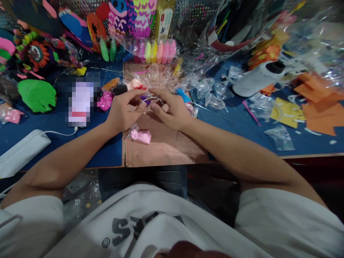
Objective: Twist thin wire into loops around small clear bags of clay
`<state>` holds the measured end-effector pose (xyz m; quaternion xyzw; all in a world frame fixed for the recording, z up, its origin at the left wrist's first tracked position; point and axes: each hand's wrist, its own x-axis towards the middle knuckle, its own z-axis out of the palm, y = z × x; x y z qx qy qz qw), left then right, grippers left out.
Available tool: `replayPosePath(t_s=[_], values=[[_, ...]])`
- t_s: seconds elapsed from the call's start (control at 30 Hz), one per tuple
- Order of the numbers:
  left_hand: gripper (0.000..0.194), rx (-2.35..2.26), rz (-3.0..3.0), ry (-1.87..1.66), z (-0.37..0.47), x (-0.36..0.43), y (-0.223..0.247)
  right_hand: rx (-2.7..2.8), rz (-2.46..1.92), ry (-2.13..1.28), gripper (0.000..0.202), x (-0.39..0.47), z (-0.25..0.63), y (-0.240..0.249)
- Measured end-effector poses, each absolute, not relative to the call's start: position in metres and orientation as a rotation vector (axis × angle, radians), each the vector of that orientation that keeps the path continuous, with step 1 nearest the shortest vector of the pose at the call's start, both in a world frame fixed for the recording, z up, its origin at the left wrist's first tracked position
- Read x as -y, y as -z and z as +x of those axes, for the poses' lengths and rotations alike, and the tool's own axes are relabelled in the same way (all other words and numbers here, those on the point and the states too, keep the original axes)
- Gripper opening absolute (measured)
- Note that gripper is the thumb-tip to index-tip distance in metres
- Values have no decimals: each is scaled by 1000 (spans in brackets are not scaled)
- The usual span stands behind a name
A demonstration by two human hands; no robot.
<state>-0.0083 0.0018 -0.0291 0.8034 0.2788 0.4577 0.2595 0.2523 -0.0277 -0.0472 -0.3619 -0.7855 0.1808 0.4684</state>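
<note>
Left hand (pixel 120 111) and right hand (pixel 172 110) pinch twisted wire (pixel 154 98) beyond pink clay (pixel 142 136); likely light, springy, best held near ends.

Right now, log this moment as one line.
left hand: at thin wire; right hand: at same wire; purple piece: by left hand; pink lump: on wooden board
</note>
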Motion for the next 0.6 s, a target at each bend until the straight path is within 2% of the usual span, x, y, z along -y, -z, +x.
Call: replayPosePath(t_s=[0.2, 0.4, 0.6], values=[[31, -812, 2098, -1268, -7, -2, 29, 1920, -832, -584, 87, 34, 249, 39], [22, -845, 2162, -1244, -3, 7, 22, 1923, -809, -552, 59, 38, 249, 33], [21, -917, 2128, -1117, 0, 14, 10, 1945, -851, -675, 60, 37, 250, 34]])
